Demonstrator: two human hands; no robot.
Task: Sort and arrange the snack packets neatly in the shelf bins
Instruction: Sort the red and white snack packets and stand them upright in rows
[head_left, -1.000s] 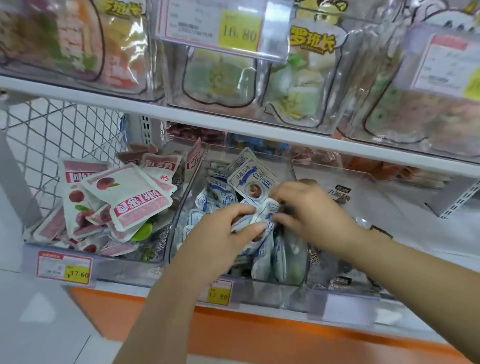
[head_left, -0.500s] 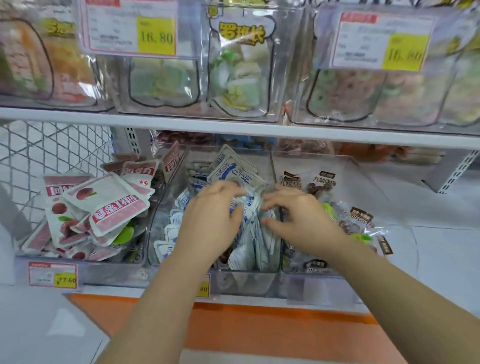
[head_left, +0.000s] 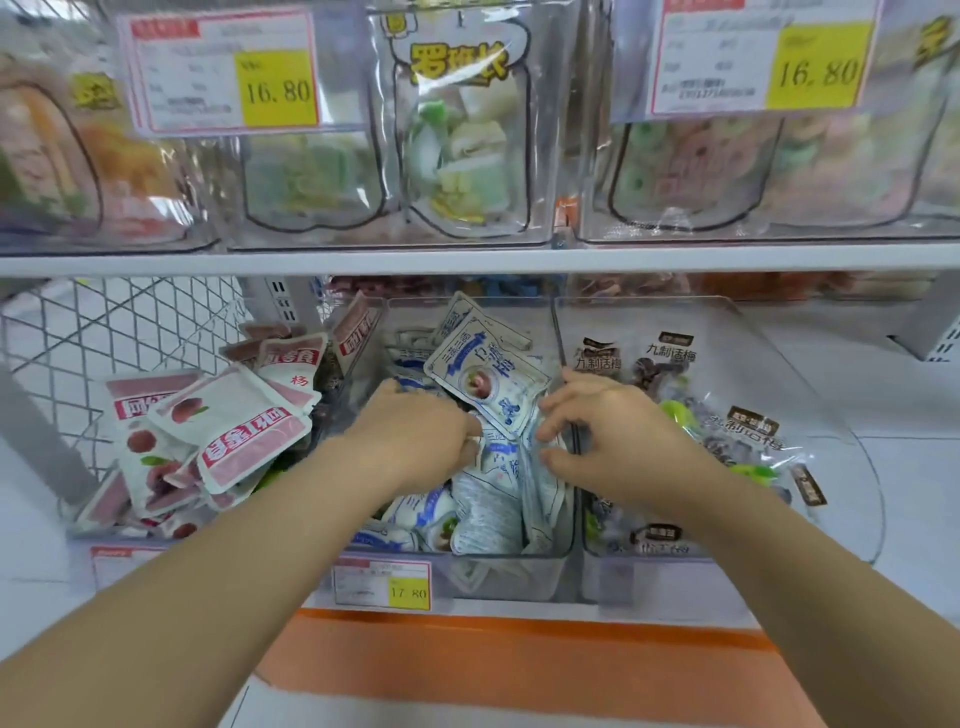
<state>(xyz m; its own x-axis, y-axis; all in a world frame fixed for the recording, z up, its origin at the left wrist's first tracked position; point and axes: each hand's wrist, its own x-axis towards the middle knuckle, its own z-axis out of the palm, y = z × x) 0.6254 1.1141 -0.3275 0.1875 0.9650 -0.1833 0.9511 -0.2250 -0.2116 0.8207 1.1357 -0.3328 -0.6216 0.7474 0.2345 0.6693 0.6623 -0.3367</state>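
1. Where the white shelf board (head_left: 156, 265) runs across the view, clear upper bins (head_left: 571, 156) are stood on it, and bags of pale sweets (head_left: 457, 145) are held inside them.
2. Below the board, three clear bins are set side by side: the left bin (head_left: 340, 387), the middle bin (head_left: 509, 571) and the right bin (head_left: 831, 467).
3. Pink-and-white packets (head_left: 244, 415) are heaped loosely in the left bin, and dark-labelled packets (head_left: 748, 431) are laid in the right bin.
4. Blue-and-white packets (head_left: 488, 374) are kept in the middle bin; some are stood on edge near the front, and others are tilted at the back.
5. Both hands are reached into the middle bin from below.
6. The left hand (head_left: 421, 441) is laid over the packets with its fingers curled down among them; whether a packet is grasped cannot be told.
7. The right hand (head_left: 618, 436) is placed at the bin's right wall, and the top edge of an upright packet is pinched between its fingers (head_left: 545, 415) and thumb.
8. Price tags (head_left: 223, 73) marked 16.80 are fixed to the upper bins, and a smaller tag (head_left: 382, 584) marked 17.80 is fixed to the middle bin's front.
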